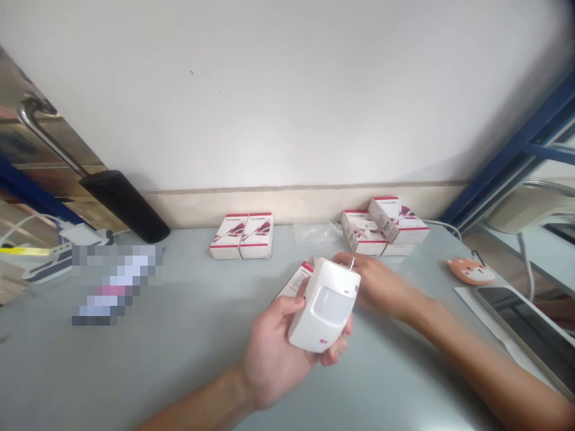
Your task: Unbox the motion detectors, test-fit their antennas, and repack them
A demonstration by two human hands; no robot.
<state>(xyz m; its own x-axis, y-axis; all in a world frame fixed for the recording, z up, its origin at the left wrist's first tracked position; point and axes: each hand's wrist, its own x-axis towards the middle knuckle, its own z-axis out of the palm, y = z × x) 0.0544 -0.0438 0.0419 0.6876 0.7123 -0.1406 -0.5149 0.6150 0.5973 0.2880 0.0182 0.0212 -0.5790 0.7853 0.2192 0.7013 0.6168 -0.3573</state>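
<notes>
Gripping motion sensor (326, 305) in left hand (274, 353) | cannot tell hold of right hand (381, 284) behind it | risk — slipping from fingertip hold onto table (179, 335)

Sensor (326, 311): white, paler lens window, small red mark at its near end. Centre boxes (242, 235) and right boxes (381, 227), both far: white, red bands and swoosh. Table (179, 347): pale grey. Charm (471, 270), right: orange and cream. Cylinder (126, 203), far left: black. Frame (507, 161), right: blue.
</notes>
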